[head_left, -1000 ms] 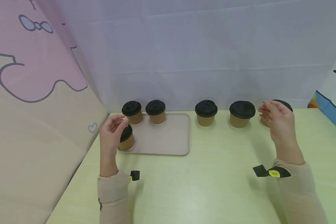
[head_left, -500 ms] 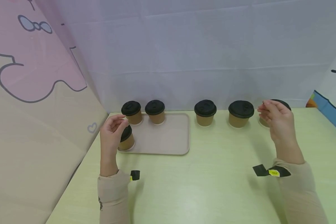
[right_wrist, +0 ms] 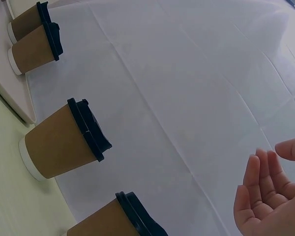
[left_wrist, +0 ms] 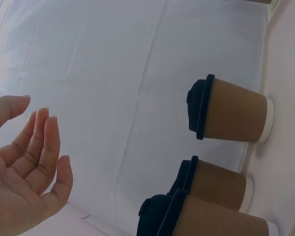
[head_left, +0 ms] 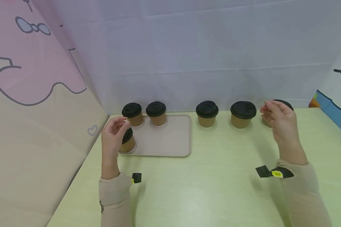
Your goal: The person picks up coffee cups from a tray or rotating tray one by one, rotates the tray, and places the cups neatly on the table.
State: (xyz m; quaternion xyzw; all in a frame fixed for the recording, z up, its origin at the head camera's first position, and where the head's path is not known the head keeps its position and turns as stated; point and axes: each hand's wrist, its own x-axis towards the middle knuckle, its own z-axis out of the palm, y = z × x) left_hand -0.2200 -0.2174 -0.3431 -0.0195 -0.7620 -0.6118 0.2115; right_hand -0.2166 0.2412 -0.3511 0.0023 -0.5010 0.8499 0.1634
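My left hand [head_left: 112, 132] is raised over the left end of a beige tray [head_left: 166, 140], its fingers loosely curled around nothing. It partly hides the front paper cup [head_left: 128, 145], brown with a black lid. Two more lidded cups, one at the back left [head_left: 136, 120] and one beside it [head_left: 158, 120], stand upright on the tray. In the left wrist view, my left hand [left_wrist: 32, 167] is apart from the cups. On the right, my right hand [head_left: 284, 124], also loosely curled and holding nothing, covers part of the rightmost cup [head_left: 285, 104]. The right wrist view shows that hand [right_wrist: 273, 196] touching no cup.
Right of the tray, on the pale yellow-green table [head_left: 204, 186], two other lidded cups, a nearer one [head_left: 206, 121] and a wider one [head_left: 241, 121], stand in line with the rightmost cup. A white sheet [head_left: 187, 56] hangs behind. A printed cloth [head_left: 45, 126] borders the left side.
The head view has shifted slightly, so the cups and tray appear a little further left. Both hands keep practically the same pose, and no cup has been moved.
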